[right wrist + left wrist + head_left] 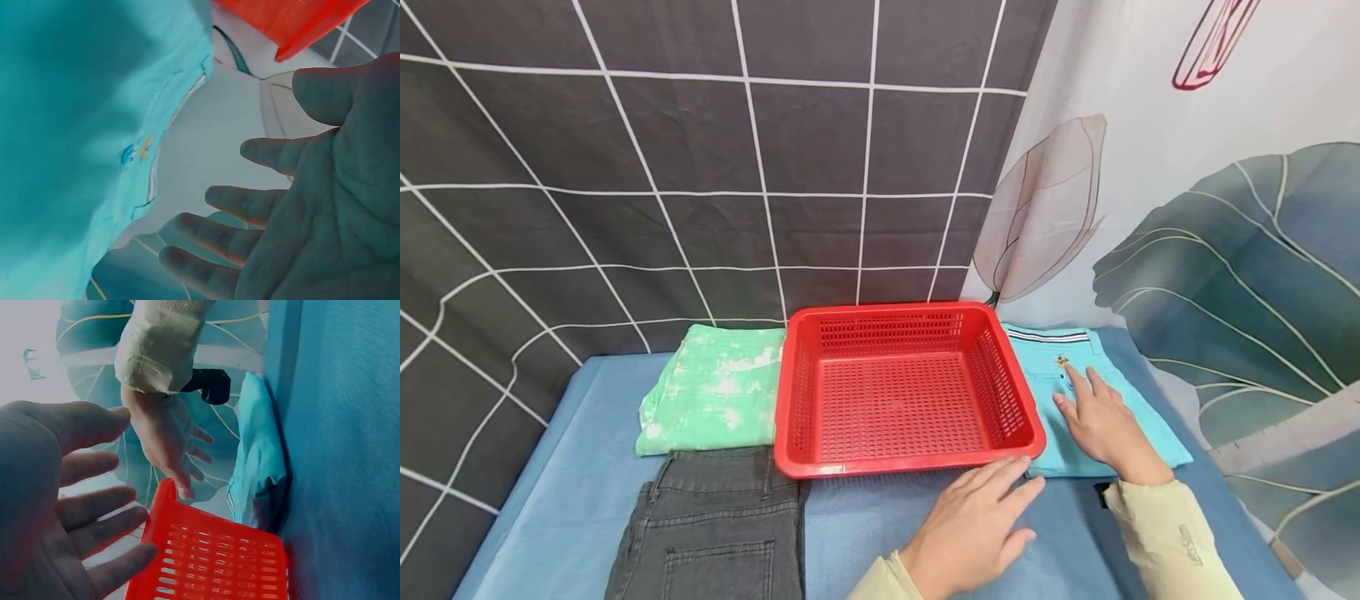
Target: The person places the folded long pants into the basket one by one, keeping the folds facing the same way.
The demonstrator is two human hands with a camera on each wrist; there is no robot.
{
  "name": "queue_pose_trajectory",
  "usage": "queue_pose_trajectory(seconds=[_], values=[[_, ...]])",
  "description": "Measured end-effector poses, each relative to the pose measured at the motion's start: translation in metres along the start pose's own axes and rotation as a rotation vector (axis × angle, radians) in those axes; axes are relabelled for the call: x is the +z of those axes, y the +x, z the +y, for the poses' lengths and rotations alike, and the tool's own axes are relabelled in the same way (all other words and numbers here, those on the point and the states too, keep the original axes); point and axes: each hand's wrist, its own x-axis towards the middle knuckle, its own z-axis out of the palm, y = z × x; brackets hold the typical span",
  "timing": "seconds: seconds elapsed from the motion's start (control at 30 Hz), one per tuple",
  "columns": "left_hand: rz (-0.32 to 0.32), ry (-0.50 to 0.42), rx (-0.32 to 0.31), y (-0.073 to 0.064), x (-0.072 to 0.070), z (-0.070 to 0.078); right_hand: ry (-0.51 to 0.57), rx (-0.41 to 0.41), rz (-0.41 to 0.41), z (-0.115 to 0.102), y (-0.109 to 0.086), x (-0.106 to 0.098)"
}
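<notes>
A red plastic basket [891, 400] with perforated walls stands in the middle of the blue surface, with nothing in it. My left hand [973, 525] is at its near right corner, fingers extended; in the left wrist view the fingers are spread beside the basket wall [219, 553] and hold nothing. To the right lies a folded light-blue garment [1138, 408] with a striped edge and a small embroidered motif. Above this garment is my right hand [1105, 421], fingers spread; the right wrist view shows its palm bare and apart from the cloth [69, 137].
Left of the basket lies a folded green-and-white garment [718, 392]. Folded dark grey jeans [718, 525] lie in front of it. A dark gridded curtain [700, 167] hangs behind, and a leaf-patterned curtain [1150, 125] hangs at the right.
</notes>
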Motion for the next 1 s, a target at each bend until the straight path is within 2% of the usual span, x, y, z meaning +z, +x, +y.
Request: queue_pose_trajectory(seconds=[0.13,0.27,0.6,1.0], values=[[-0.012,0.024,0.039,0.001,0.005,0.001,0.001,0.032,-0.029,0.006,0.003,0.002],[-0.062,0.022,0.054,0.002,0.010,0.002,-0.008,0.051,-0.048,0.014,0.004,0.004],[-0.232,-0.007,-0.004,0.009,0.022,0.005,-0.005,0.074,-0.092,0.029,0.007,0.004],[-0.331,0.000,-0.056,0.019,0.038,0.007,0.006,0.101,-0.144,0.040,0.007,0.004]])
